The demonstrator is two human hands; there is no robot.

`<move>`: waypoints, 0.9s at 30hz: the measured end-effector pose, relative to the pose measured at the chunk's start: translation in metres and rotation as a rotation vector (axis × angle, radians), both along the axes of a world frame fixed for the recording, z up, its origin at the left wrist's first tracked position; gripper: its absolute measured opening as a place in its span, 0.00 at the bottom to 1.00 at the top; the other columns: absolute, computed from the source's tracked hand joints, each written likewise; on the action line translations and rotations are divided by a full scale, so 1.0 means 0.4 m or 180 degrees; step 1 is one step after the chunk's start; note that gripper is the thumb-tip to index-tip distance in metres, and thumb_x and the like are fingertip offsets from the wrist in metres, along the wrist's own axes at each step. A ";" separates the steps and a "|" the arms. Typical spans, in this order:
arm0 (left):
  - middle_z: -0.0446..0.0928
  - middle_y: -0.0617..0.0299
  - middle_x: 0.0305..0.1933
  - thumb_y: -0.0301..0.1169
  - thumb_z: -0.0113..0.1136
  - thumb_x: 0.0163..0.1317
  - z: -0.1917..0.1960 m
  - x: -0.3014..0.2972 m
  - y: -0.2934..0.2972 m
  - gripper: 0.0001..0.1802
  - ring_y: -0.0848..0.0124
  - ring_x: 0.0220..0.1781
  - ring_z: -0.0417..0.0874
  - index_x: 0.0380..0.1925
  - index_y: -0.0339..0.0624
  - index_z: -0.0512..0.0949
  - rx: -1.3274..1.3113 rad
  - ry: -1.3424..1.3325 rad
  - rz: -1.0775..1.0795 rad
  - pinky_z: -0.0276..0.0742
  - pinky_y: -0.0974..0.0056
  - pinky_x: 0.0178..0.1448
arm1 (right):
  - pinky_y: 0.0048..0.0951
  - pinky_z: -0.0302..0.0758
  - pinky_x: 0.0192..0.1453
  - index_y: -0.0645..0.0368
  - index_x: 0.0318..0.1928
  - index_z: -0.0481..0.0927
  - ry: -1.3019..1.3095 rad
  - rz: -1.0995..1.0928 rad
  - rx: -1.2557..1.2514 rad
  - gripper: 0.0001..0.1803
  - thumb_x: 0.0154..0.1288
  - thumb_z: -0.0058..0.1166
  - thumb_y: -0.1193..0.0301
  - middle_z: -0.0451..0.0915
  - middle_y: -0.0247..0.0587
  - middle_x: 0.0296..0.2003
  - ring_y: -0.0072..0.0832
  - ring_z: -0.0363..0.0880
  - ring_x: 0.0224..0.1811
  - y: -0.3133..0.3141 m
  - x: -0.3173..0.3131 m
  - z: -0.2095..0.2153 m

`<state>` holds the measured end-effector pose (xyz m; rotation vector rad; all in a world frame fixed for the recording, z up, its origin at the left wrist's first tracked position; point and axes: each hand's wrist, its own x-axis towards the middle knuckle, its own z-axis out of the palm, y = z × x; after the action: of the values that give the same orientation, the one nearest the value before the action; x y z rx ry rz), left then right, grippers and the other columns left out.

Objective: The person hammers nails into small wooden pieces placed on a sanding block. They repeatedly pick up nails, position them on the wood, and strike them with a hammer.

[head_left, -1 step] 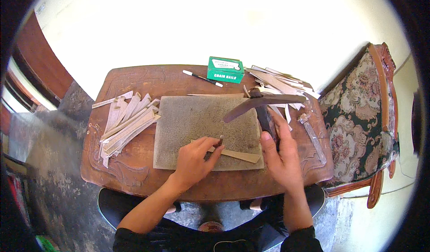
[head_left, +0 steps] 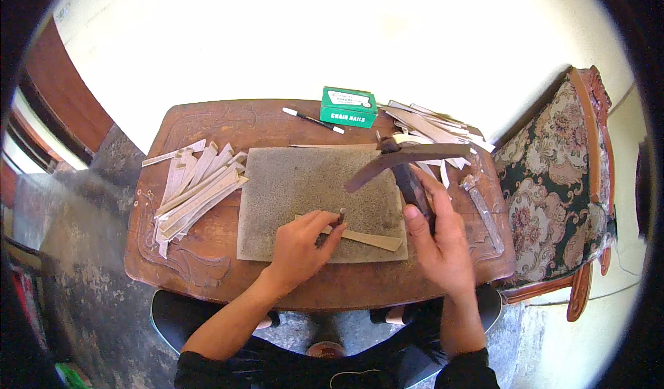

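Near the middle of a grey-brown flat slab (head_left: 290, 181), my left hand (head_left: 302, 245) pinches a short, dark, upright rod with a shiny round top (head_left: 342, 215). It looks like a small punch. Its lower end is hidden by the fingers. Beneath it a narrow tan strip (head_left: 373, 239) lies on the slab, partly covered by my left hand and widening towards the right. My right hand (head_left: 443, 247) is closed around the dark handle of a hammer (head_left: 408, 159). The hammer is raised above the slab's right side, its long dark head apart from the rod.
A carved wooden table (head_left: 277, 282) carries the slab. A pile of pale strips (head_left: 200, 192) lies left, more strips (head_left: 429, 123) back right. Behind stand a green box (head_left: 348, 107) and a black-and-white pen (head_left: 312, 121). A worn tool-like bar (head_left: 484, 216) lies right, near a floral chair (head_left: 553, 188).
The hammer has tilted slightly in my right hand, which has shifted a little. My left hand, the rod and the strip look unmoved.
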<state>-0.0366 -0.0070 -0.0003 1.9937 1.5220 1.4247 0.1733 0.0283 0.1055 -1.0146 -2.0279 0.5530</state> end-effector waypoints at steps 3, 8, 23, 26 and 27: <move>0.85 0.57 0.34 0.30 0.71 0.62 0.009 0.001 -0.003 0.08 0.64 0.22 0.81 0.37 0.40 0.82 -0.0054 -0.0041 -0.0016 0.74 0.62 0.27 | 0.43 0.79 0.50 0.58 0.70 0.67 -0.0307 0.0158 -0.0325 0.26 0.75 0.53 0.72 0.82 0.62 0.50 0.57 0.85 0.49 -0.037 -0.002 0.090; 0.85 0.57 0.34 0.30 0.71 0.62 0.010 0.006 -0.012 0.08 0.64 0.23 0.81 0.37 0.40 0.82 -0.0144 0.0001 -0.0034 0.74 0.62 0.27 | 0.43 0.80 0.50 0.58 0.70 0.68 -0.0753 0.0447 -0.0214 0.27 0.73 0.56 0.72 0.82 0.61 0.49 0.56 0.85 0.48 -0.055 0.000 0.081; 0.85 0.57 0.35 0.29 0.70 0.62 -0.007 0.004 0.005 0.07 0.62 0.28 0.85 0.37 0.40 0.82 -0.0040 -0.0031 -0.0041 0.77 0.61 0.29 | 0.46 0.81 0.50 0.59 0.68 0.71 -0.0646 0.0205 -0.0252 0.27 0.70 0.58 0.73 0.83 0.64 0.48 0.58 0.84 0.48 -0.057 -0.006 0.081; 0.85 0.57 0.35 0.29 0.70 0.62 -0.006 0.002 0.007 0.07 0.63 0.27 0.84 0.37 0.40 0.82 -0.0011 -0.0044 -0.0047 0.77 0.61 0.29 | 0.47 0.81 0.50 0.59 0.68 0.71 -0.0672 0.0209 -0.0210 0.27 0.70 0.59 0.73 0.82 0.64 0.49 0.58 0.84 0.48 -0.053 -0.002 0.085; 0.85 0.57 0.35 0.29 0.70 0.62 -0.004 0.003 0.006 0.07 0.63 0.27 0.84 0.37 0.40 0.82 -0.0001 -0.0060 -0.0052 0.77 0.62 0.29 | 0.47 0.80 0.49 0.59 0.68 0.71 -0.0571 0.0177 -0.0193 0.27 0.71 0.59 0.73 0.82 0.64 0.49 0.58 0.84 0.48 -0.053 0.000 0.082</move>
<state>-0.0354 -0.0046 -0.0020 1.9825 1.4945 1.4327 0.1731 0.0069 0.1382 -1.0797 -2.2144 0.5735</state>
